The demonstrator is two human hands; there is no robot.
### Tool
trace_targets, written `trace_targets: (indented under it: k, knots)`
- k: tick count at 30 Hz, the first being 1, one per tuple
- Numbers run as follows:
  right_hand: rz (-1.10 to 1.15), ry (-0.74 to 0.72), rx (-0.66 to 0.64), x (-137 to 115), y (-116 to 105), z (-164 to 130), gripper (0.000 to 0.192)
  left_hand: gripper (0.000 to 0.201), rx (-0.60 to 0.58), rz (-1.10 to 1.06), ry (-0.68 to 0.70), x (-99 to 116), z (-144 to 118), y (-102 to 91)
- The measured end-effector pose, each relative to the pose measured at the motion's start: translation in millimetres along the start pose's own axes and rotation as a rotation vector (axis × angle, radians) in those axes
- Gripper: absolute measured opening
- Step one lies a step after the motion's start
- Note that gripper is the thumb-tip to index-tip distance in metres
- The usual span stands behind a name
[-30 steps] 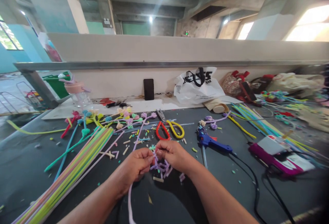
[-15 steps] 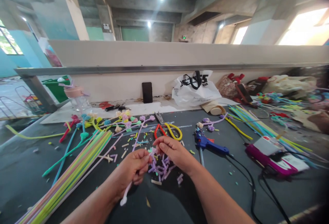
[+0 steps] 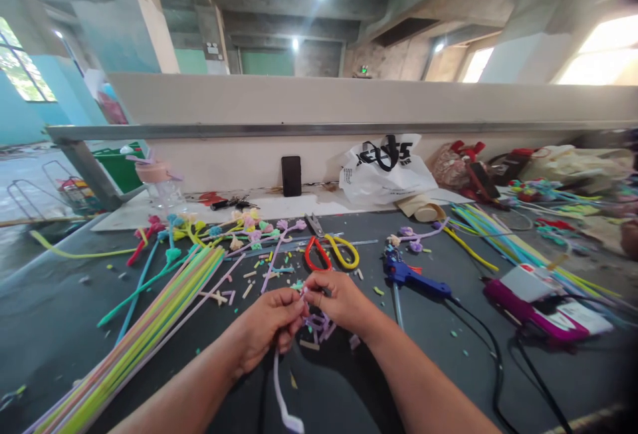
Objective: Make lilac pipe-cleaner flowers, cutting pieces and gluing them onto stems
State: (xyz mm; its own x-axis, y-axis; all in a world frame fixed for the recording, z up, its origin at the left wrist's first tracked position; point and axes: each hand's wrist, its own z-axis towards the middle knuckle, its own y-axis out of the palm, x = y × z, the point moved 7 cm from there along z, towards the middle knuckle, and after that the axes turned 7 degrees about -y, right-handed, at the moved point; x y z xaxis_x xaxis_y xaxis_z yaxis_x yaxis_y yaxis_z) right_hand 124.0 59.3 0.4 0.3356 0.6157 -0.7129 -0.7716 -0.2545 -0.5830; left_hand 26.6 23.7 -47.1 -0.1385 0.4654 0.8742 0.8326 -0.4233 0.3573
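Note:
My left hand grips a pale lilac pipe cleaner whose free end hangs down toward me. My right hand pinches the upper end of the same pipe cleaner, fingertips touching those of the left hand. Just under the hands lies a small heap of short purple pipe-cleaner pieces on the dark table. Behind the hands lie scissors with one red and one yellow handle.
A bundle of long coloured pipe cleaners runs along the left. Finished pipe-cleaner flowers lie behind it. A blue glue gun with a black cord, a purple package, a white plastic bag and a black phone lie right and back.
My hands have stayed together over the purple pieces. The pipe cleaner's loose end swung from the left to hang lower, nearer me. The camera view shifted slightly.

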Motion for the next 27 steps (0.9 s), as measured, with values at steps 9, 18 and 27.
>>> trace_targets:
  k: [9, 18, 27]
  knots:
    - [0.14, 0.039, -0.039, 4, -1, -2, 0.015, 0.023, 0.037, 0.058, -0.038, -2, -1, -1.1]
    - [0.293, 0.115, -0.086, 6, 1, -4, 0.011, 0.026, 0.068, 0.064, -0.008, -2, 0, -4.9]
    - [0.395, 0.065, 0.147, 2, -11, -2, 0.018, 0.02, -0.109, -0.172, 0.051, 3, 2, 8.8]
